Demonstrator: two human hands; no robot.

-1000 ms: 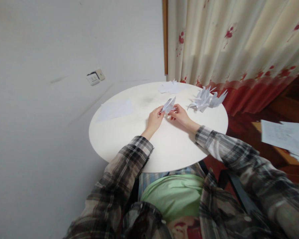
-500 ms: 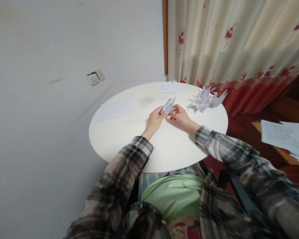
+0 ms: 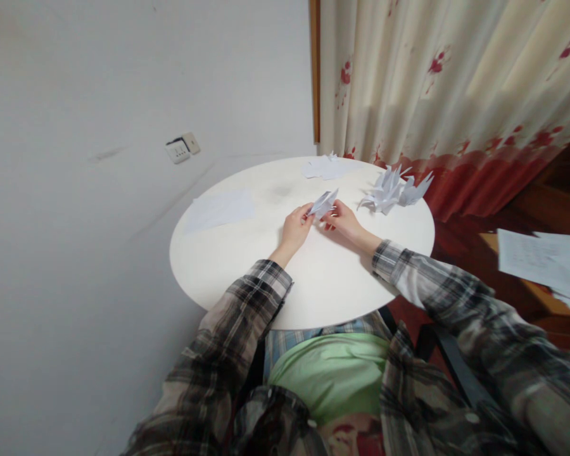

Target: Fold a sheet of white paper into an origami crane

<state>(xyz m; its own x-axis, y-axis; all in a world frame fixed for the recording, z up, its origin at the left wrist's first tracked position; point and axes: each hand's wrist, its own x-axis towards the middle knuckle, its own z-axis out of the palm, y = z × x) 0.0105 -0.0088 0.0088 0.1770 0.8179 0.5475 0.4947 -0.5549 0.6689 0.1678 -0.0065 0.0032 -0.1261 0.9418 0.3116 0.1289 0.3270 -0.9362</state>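
A folded piece of white paper [image 3: 323, 204] with pointed ends is held just above the round white table [image 3: 285, 297]. My left hand [image 3: 297, 227] grips its left end between thumb and fingers. At its right side my right hand [image 3: 342, 221] pinches the paper, with the fingertips partly behind it. To the right of my right hand lies a cluster of folded paper cranes [image 3: 387, 191], their pointed wings and necks sticking up.
Flat white sheets [image 3: 223, 209] lie on the table's left side. More paper [image 3: 327, 167] is at the far edge. A wall socket [image 3: 177, 151] is at the left, and a flowered curtain [image 3: 422, 82] hangs behind. Papers [image 3: 541, 259] rest on a wooden surface at the right.
The folded paper has tipped slightly to the right and lower between my hands. Both hands stay in nearly the same place.
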